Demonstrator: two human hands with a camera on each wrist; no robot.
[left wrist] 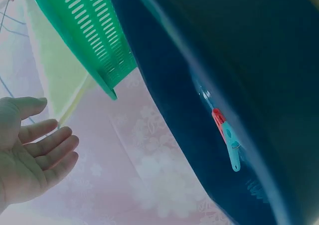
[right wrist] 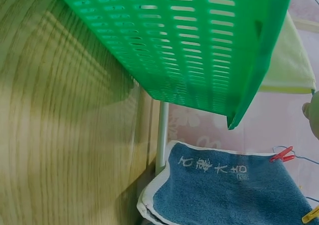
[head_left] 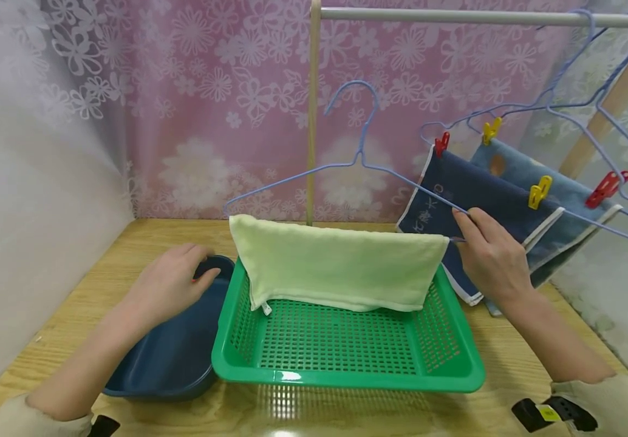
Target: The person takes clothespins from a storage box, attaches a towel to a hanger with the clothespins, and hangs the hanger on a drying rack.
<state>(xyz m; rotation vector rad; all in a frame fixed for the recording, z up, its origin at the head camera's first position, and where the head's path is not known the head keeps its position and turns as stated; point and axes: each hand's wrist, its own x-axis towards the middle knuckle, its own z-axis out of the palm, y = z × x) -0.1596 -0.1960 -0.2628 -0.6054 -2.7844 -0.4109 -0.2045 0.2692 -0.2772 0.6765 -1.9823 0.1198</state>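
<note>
A pale yellow towel (head_left: pixel 341 264) hangs folded over the lower bar of a blue wire hanger (head_left: pixel 361 145), above a green perforated basket (head_left: pixel 347 380). My right hand (head_left: pixel 491 258) grips the hanger near its right end. Over a dark blue basin (head_left: pixel 169 358) hovers my left hand (head_left: pixel 172 282), and the left wrist view shows its fingers relaxed with nothing in them. Inside that basin lie a red clothespin (left wrist: pixel 218 117) and a teal clothespin (left wrist: pixel 232 147), apart from the left hand.
On the right, dark blue towels (right wrist: pixel 214 185) hang from two more hangers, fastened with red clothespins (head_left: pixel 608 189) and yellow clothespins (head_left: pixel 540 192). A metal rail (head_left: pixel 456 17) on wooden posts carries them. A flowered curtain (head_left: pixel 210 121) stands behind the wooden table (head_left: pixel 155 237).
</note>
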